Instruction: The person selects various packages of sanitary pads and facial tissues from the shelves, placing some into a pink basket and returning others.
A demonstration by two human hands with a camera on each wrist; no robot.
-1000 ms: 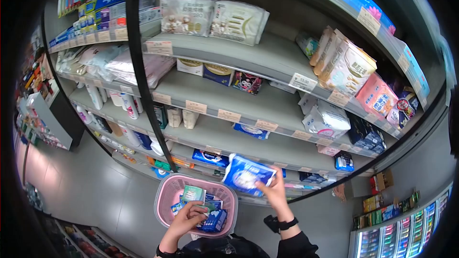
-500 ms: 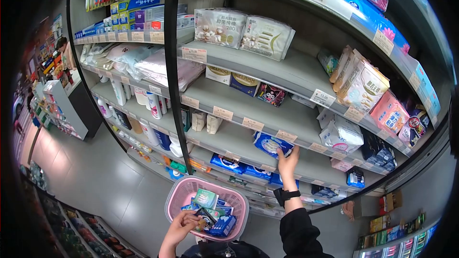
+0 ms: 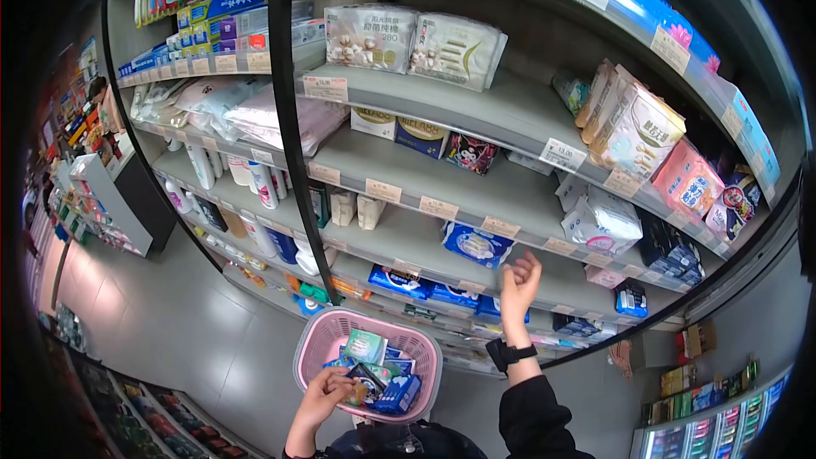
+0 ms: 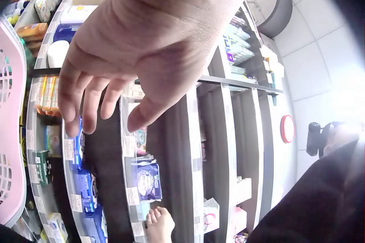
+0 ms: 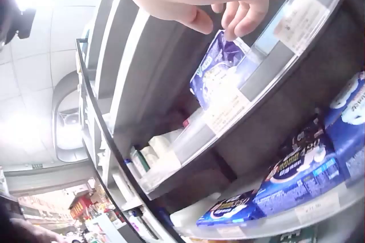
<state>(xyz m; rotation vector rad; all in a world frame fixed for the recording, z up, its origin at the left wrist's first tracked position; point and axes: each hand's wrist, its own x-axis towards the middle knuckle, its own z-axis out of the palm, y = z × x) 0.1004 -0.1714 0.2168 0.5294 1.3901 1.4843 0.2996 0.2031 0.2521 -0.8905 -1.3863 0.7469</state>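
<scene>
- The right grip [image 3: 518, 286] is loosely spread, fingers softly bent, with a gap between thumb and fingertips.
- The blue packet [image 3: 476, 244] lies just to the left of the right grip, on a grey shelf [image 3: 401, 238]; the right wrist view shows the fingertips close above one corner, but whether they touch it I cannot tell.
- The left grip [image 3: 326, 393] hangs relaxed, thumb apart from the drooping fingers.
- Around and ahead of the left grip is the pink basket [image 3: 320, 342], well below and left of the right grip.
- In the basket, a green-and-white packet [image 3: 365, 346] lies ahead of the left grip, a dark packet [image 3: 369, 379] just beside its fingers, and a blue box [image 3: 398, 393] farther to its right.
- Lower left of the right grip, blue packs [image 3: 399, 281] line the next shelf down.
- Up and right of the right grip sits a white pack [image 3: 603, 223], well apart.
- Right below the right grip, a black wristband [image 3: 512, 354] circles the wrist above a black sleeve [image 3: 531, 415].
</scene>
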